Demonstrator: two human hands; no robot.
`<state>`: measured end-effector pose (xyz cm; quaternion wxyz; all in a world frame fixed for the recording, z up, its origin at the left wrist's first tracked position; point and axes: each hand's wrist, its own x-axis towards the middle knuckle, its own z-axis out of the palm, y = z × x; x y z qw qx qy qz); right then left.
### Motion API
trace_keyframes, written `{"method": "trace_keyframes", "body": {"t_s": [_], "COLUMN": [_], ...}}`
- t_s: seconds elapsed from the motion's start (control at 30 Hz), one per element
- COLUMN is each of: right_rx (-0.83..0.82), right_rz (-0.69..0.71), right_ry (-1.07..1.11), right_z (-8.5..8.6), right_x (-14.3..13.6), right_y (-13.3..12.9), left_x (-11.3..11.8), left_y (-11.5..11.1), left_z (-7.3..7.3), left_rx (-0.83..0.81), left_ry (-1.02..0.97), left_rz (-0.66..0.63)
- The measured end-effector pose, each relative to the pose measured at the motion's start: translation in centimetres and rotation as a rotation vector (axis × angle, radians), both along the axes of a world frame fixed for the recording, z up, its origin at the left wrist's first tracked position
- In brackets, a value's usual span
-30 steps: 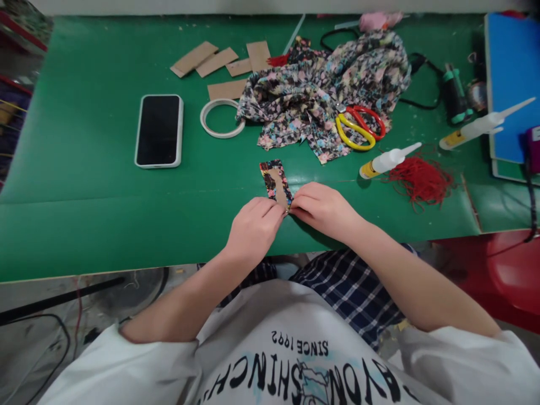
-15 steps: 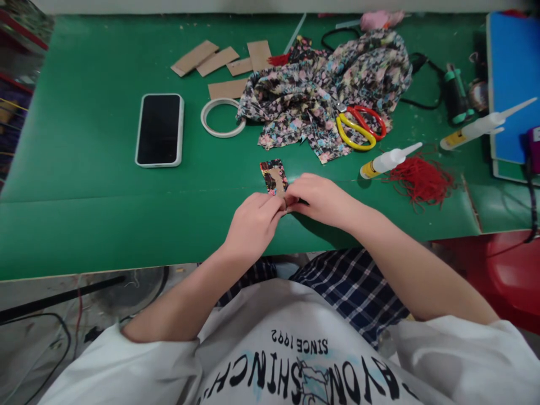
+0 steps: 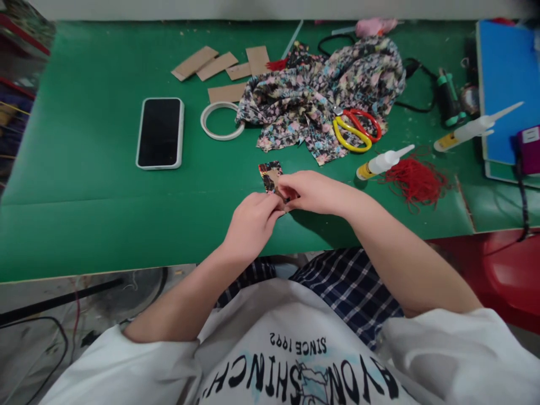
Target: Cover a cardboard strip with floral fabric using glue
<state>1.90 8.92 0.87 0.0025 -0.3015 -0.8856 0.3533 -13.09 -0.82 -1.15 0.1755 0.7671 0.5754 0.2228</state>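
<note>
A small cardboard piece with floral fabric folded over its edges (image 3: 270, 173) lies on the green table near its front edge. My left hand (image 3: 254, 219) grips the near end, fingers pinched together. My right hand (image 3: 314, 192) is closed on the right side of the same piece, its fingertips bent over the fabric and close to the left fingertips. Both hands cover the lower part of the piece. Beyond them are a large crumpled floral cloth (image 3: 324, 84) and scissors with red and yellow handles (image 3: 352, 138) resting on it.
A phone (image 3: 160, 133) and a tape roll (image 3: 222, 136) lie to the left, with cardboard strips (image 3: 225, 93) behind. Rightward are a glue bottle (image 3: 382, 164), red threads (image 3: 417, 181), a second glue bottle (image 3: 464, 135), a green-black tool (image 3: 448, 98) and a blue board (image 3: 510, 84).
My right hand has shifted slightly left and up over the fabric-covered piece, covering more of its right side. My left hand keeps its grip. The view has moved slightly.
</note>
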Motion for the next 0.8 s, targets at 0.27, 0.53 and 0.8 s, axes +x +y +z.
{"method": "trace_keyframes", "body": {"t_s": [0.27,0.53,0.8], "right_rx": [-0.033,0.095,0.068], "right_rz": [-0.147,-0.040,-0.010], "right_ry": [0.234,0.140,-0.022], "right_z": [-0.5,-1.4,-0.5], "right_x": [2.0,1.3,0.3], "right_y": [-1.8,-1.6,-0.9], "left_x": [0.0,-0.1,-1.0], "left_y": [0.1,0.2,-0.2], "left_z": [0.0,0.2,0.4], "left_rx": [0.011,-0.032,0.067], "left_ry": [-0.014,-0.001,-0.042], "left_rz": [0.011,0.008,0.019]}}
